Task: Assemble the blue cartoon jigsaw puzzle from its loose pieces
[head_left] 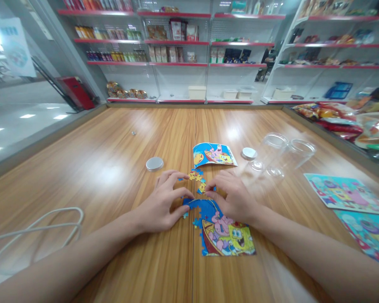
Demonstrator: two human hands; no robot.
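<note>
A partly joined cartoon jigsaw puzzle lies on the wooden table in front of me. My left hand rests at its upper left corner, fingers curled, thumb and forefinger pressing on the puzzle's top edge. My right hand sits at the upper right, fingertips pinching a small piece near several loose puzzle pieces. A printed reference picture of the same cartoon lies just beyond the loose pieces.
Two clear plastic jars lie on their sides at the right, with two metal lids nearby. Two more cartoon boards lie at the right edge. A white cable loops at the left. Stocked shelves stand behind.
</note>
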